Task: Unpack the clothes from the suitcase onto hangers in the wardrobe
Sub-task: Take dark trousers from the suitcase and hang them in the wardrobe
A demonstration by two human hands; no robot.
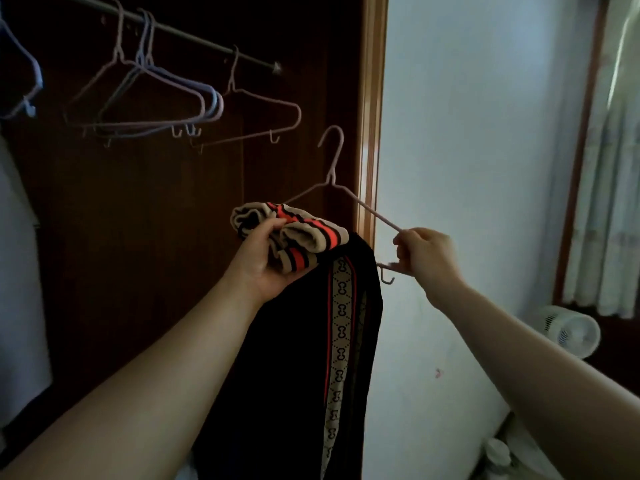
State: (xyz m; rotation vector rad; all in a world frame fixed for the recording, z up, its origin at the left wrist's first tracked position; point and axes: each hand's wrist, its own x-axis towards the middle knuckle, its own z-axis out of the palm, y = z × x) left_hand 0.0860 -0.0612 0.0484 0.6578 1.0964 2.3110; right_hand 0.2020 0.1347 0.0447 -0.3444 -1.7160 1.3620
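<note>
A black garment (298,358) with a beige patterned side stripe hangs down from a pink wire hanger (332,174). Its beige, red and black striped waistband (301,230) is bunched in my left hand (266,258). My right hand (424,252) pinches the hanger's right end, close to its small hook. The hanger is held in the air in front of the open dark wardrobe (156,220), below and to the right of the rail (194,36). The suitcase is not in view.
Several empty wire hangers (166,98) hang on the rail. A pale garment (17,271) hangs at the far left. The wooden wardrobe frame (372,116) borders a white wall (467,150). A small white fan (571,332) and curtains (609,185) are on the right.
</note>
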